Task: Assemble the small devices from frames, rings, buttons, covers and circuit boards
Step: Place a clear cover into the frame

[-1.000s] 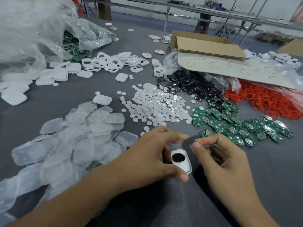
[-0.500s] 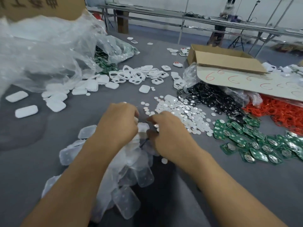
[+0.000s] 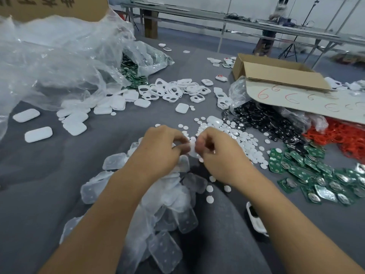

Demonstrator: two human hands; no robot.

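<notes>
Grey cloth-covered table (image 3: 39,175), parts in heaps. Both hands are raised over the near middle, above a pile of translucent covers (image 3: 167,196). The left hand (image 3: 160,149) has its fingers curled and pinches a small white part (image 3: 192,144) at the fingertips. The right hand (image 3: 219,153) is curled too, fingertips meeting the same part; blur hides whether it actually grips, and what kind of part it is cannot be told. Just beyond and right of the hands is a scatter of white round buttons (image 3: 243,139). Farther right lie a heap of black pieces (image 3: 262,119), then red rings (image 3: 339,135). Green circuit boards (image 3: 308,171) with silver discs lie near right. A partly built device (image 3: 255,220), white with a dark opening, lies on the cloth beside the right forearm. White frames (image 3: 173,89) lie at far middle, solid white covers (image 3: 75,123) to the left. A clear plastic bag (image 3: 59,66) at far left has more green boards spilling from its mouth. An open cardboard box (image 3: 276,74) stands far right; its pale flap (image 3: 296,99) bears several hand-drawn red "6" marks. A second carton (image 3: 53,6) at the top left edge shows dark printed characters, cut off and unreadable.
</notes>
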